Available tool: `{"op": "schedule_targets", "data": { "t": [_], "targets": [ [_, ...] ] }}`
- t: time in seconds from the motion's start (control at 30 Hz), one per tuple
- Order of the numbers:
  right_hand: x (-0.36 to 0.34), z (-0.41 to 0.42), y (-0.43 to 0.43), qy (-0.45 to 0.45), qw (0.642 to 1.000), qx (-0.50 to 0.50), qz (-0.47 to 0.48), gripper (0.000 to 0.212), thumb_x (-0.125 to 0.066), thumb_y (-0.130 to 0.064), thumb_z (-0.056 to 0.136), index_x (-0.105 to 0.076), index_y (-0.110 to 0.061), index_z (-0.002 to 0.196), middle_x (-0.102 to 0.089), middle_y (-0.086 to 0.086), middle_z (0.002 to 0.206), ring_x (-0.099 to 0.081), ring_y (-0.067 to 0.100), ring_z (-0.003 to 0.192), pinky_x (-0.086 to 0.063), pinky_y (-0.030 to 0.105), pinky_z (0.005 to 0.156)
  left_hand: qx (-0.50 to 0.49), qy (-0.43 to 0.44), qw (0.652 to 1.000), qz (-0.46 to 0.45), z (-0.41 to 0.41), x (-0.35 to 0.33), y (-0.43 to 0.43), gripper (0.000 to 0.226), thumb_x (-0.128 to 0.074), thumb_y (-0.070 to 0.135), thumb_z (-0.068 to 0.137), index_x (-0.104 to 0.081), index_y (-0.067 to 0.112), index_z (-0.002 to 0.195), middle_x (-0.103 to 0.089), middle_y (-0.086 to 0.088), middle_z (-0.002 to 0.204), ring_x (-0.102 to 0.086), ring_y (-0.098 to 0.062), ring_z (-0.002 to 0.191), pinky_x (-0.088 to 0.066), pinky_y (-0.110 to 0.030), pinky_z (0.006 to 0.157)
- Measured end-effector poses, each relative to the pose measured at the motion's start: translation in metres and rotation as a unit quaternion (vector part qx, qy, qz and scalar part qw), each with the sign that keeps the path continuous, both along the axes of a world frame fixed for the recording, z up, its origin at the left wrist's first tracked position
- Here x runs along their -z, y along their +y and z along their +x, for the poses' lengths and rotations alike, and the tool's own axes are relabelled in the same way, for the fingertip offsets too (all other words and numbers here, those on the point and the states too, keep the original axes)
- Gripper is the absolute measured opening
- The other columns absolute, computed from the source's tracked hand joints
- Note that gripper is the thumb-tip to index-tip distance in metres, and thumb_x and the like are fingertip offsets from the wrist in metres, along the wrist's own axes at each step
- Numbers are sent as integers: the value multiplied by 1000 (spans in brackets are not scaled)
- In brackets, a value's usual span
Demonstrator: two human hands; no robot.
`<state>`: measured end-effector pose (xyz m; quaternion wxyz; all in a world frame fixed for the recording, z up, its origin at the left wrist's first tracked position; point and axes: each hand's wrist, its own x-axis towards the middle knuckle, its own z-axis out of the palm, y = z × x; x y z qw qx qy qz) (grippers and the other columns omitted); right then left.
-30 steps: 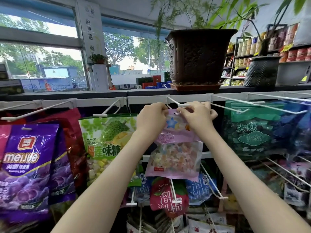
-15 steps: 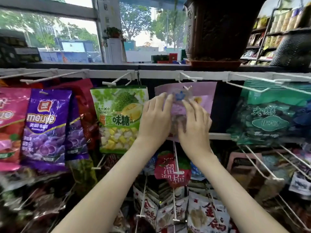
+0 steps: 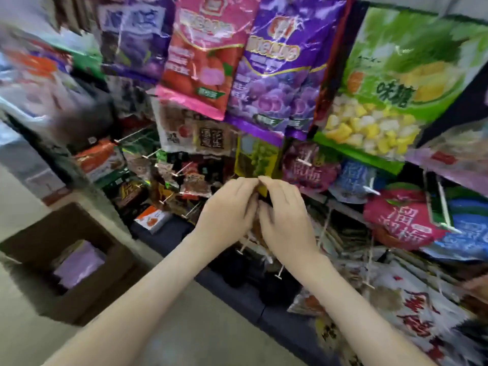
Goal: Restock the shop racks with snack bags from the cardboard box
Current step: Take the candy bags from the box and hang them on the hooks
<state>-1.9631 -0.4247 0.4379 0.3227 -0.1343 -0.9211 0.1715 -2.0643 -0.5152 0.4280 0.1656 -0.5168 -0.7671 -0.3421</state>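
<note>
In the head view, the rack (image 3: 137, 134) is crowded with hanging bags (image 3: 274, 75), so a lot looks done. The cardboard box (image 3: 87, 299) at the lower left has purple bags (image 3: 79, 262) in it, so more are left to hang. The top one lies flat, and its long side seems to run from lower left to upper right. The left hand (image 3: 227, 215) and right hand (image 3: 285, 220) meet mid-frame with fingers curled. It is too blurry to tell what they hold.

Box (image 3: 71, 262) on the floor (image 3: 184, 326) at lower left, bags (image 3: 79, 262) inside; rack (image 3: 303, 159) of hanging snack bags (image 3: 274, 75) to its right.
</note>
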Motion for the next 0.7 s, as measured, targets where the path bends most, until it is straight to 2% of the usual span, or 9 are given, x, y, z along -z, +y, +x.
{"op": "schedule_targets", "data": {
  "t": [0.1,0.27,0.33,0.43,0.57,0.7],
  "targets": [
    [28,-68,-60,-48,997,-56,-16,36,-46,-13,91,-56,-7,124,-61,7,117,-54,24,109,-46,38,96,-60,-82,993,-63,-59,28,-76,33,-38,24,92,-62,9,110,-66,-3,102,-61,-22,94,-47,-31,76],
    [81,-179,-167,-157,973,-162,-56,34,-52,-10,92,-55,-6,126,-59,10,120,-50,26,115,-40,36,101,-204,-182,953,-133,-145,83,-210,40,-33,33,94,-60,15,118,-64,-3,113,-60,-24,105,-49,-38,85],
    [100,-214,-202,-215,956,-190,-70,36,-51,-11,93,-52,-7,129,-56,11,123,-47,27,118,-37,35,102,-261,-219,927,-155,-172,101,-257,29,-41,24,97,-59,15,117,-63,-6,113,-58,-25,106,-46,-36,86],
    [126,-258,-237,-263,935,-213,-108,38,-52,-11,93,-50,-11,131,-54,8,125,-44,25,120,-33,30,99,-318,-272,888,-191,-211,128,-314,20,-43,21,97,-58,14,108,-64,-7,105,-59,-27,100,-47,-39,80],
    [163,-310,-259,-314,911,-229,-142,39,-52,-11,94,-48,-11,132,-53,8,125,-42,24,123,-32,30,99,-370,-342,834,-226,-258,166,-363,20,-43,18,97,-58,8,104,-65,-12,105,-59,-30,100,-41,-33,77],
    [213,-366,-275,-371,884,-242,-153,39,-52,-7,91,-50,-10,130,-54,9,123,-44,26,120,-33,31,99,-413,-413,777,-235,-298,212,-396,19,-43,18,96,-56,11,106,-64,-12,112,-58,-30,103,-37,-29,72]
  ]
}}
